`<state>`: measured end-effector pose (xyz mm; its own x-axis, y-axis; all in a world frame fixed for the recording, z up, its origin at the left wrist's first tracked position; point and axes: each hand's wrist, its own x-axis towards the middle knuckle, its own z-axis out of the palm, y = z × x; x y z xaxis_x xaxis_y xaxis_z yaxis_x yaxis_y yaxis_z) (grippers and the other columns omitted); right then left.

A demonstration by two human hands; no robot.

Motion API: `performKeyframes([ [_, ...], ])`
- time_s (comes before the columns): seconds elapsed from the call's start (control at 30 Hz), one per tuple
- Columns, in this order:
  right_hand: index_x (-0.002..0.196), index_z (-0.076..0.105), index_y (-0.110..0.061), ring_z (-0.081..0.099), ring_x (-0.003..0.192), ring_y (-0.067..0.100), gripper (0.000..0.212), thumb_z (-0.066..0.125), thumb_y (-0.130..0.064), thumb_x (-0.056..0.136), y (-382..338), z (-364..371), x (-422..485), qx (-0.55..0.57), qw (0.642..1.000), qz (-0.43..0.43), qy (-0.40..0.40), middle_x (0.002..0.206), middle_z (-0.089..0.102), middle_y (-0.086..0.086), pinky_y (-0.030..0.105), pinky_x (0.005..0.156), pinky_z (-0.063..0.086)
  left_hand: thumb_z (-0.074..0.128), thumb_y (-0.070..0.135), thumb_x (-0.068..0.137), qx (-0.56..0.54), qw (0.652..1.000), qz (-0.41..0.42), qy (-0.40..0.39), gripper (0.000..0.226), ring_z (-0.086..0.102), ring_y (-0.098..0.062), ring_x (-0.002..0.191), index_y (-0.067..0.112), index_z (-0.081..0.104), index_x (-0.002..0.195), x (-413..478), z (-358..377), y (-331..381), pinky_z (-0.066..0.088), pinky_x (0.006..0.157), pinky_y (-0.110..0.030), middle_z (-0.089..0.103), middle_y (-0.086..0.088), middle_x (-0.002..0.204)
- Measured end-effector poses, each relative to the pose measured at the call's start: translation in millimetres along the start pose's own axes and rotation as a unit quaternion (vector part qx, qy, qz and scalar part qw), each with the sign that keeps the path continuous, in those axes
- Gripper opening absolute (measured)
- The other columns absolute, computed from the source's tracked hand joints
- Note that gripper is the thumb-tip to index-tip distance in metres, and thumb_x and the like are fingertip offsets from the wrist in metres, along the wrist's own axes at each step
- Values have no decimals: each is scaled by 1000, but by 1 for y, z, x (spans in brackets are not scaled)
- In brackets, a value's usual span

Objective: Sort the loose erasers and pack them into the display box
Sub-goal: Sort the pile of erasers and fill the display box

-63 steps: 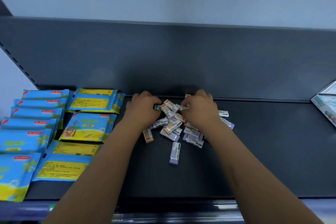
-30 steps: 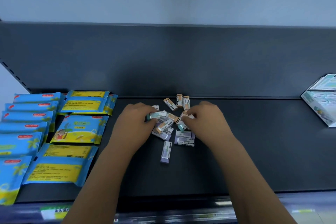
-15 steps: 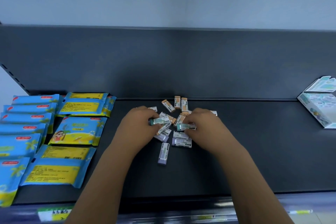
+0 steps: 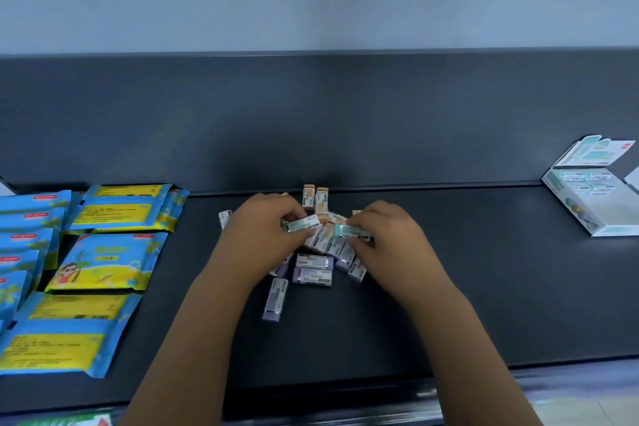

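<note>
Left fingers (image 4: 287,209) pinch 1 green eraser (image 4: 301,223) | right fingers (image 4: 363,215) pinch 1 | orange erasers (image 4: 308,196) 2

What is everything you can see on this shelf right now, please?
Teal erasers: two, teal with white sleeves, one pinched in each hand.
Peach erasers: two clear, peach, side by side at the back.
Purple erasers: at least four, purple, nearest the person.
Display box: one, white and teal, open, shelf's far right.
Packets: several, blue and yellow, shelf's left.
Shelf: one, dark grey, beneath everything.
Left hand: one, pinching a teal eraser.
Right hand: one, pinching the other.
</note>
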<state>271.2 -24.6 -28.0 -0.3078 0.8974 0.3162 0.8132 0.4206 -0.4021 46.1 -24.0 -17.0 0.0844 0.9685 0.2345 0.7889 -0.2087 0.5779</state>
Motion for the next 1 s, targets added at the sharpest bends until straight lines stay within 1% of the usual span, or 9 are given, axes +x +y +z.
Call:
performKeyframes([
  [0.13, 106, 74, -18, 56, 96, 17, 25, 75, -12, 82, 32, -20, -1, 35, 999, 9, 41, 98, 61, -5, 27, 83, 47, 82, 39, 77, 4, 998, 47, 39, 22, 51, -4, 86, 33, 73, 96, 8, 22, 34, 45, 74, -27, 63, 20, 85],
  [0.2, 104, 73, -18, 55, 95, 17, 23, 75, -12, 82, 54, -32, -4, 36, 998, 10, 56, 97, 60, -5, 29, 83, 48, 81, 31, 77, 29, 995, 79, 46, 19, 50, -7, 86, 32, 74, 94, 14, 38, 50, 45, 76, -29, 65, 18, 87],
  [0.27, 104, 73, -18, 54, 93, 16, 21, 75, -14, 83, 79, -44, -10, 31, 997, 3, 65, 96, 60, -6, 28, 81, 48, 76, 26, 76, 39, 994, 94, 38, 15, 51, -6, 86, 30, 73, 91, 19, 56, 69, 45, 79, -30, 65, 17, 87],
  [0.37, 103, 72, -19, 53, 91, 15, 19, 74, -16, 84, 125, -69, -21, 20, 998, -4, 61, 95, 59, -7, 29, 79, 48, 66, 31, 74, 43, 995, 82, 48, 14, 52, -5, 84, 31, 71, 87, 26, 87, 110, 44, 77, -28, 64, 17, 85],
  [0.5, 101, 71, -21, 53, 91, 17, 18, 74, -18, 83, 193, -111, -31, 0, 999, -13, 49, 94, 59, -7, 28, 79, 45, 62, 34, 76, 46, 995, 67, 64, 16, 54, -8, 86, 31, 70, 89, 36, 137, 173, 47, 76, -31, 63, 17, 85],
  [0.67, 101, 72, -19, 56, 93, 22, 20, 74, -16, 82, 269, -161, -47, 8, 999, -20, 35, 94, 61, -3, 36, 83, 48, 61, 36, 80, 45, 995, 57, 66, 18, 54, -7, 90, 33, 71, 96, 50, 199, 245, 49, 76, -34, 63, 17, 89],
  [0.8, 105, 73, -19, 56, 95, 20, 23, 75, -16, 82, 317, -186, -56, 32, 998, -4, 52, 98, 63, -3, 33, 85, 47, 67, 34, 88, 55, 993, 79, 62, 21, 53, -8, 92, 31, 72, 109, 65, 234, 289, 50, 77, -31, 65, 18, 97],
  [0.9, 110, 73, -17, 56, 100, 17, 25, 75, -17, 85, 340, -198, -58, 66, 995, -1, 78, 103, 66, -4, 26, 90, 43, 69, 33, 88, 54, 992, 91, 63, 24, 55, -10, 93, 28, 73, 111, 80, 255, 315, 49, 79, -30, 66, 17, 100],
  [1.0, 111, 73, -17, 58, 102, 20, 25, 75, -16, 85, 363, -209, -56, 61, 995, 1, 84, 106, 67, -3, 31, 91, 46, 70, 32, 88, 66, 991, 101, 49, 25, 54, -13, 92, 28, 72, 112, 95, 273, 334, 50, 78, -34, 67, 15, 101],
])
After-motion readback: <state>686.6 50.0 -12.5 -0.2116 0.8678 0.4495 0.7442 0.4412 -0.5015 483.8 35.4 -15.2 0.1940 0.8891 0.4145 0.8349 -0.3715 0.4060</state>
